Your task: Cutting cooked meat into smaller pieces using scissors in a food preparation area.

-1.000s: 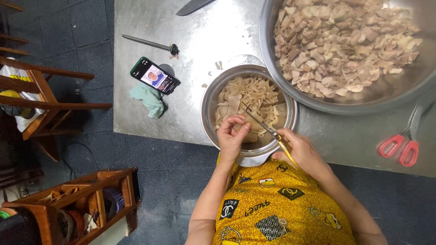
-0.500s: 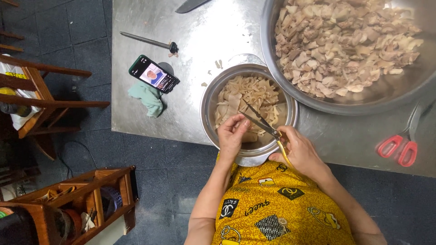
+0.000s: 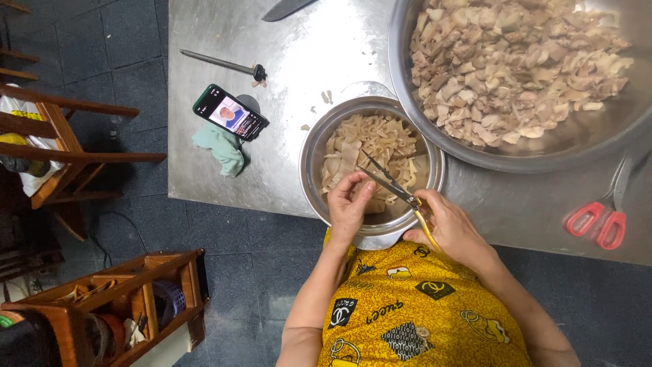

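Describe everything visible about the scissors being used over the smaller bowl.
The scissors have slim, dark metal blades and yellow handles. The blades are parted, tips pointing up-left over the pale cut strips in the small steel bowl. The right hand grips the handles, mostly hiding them, near the bowl's front rim. The left hand holds a pale piece right beside the blades; whether it touches them is unclear.

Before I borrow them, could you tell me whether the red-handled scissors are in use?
No, the red-handled scissors lie untouched on the steel table; the right hand holds yellow-handled scissors.
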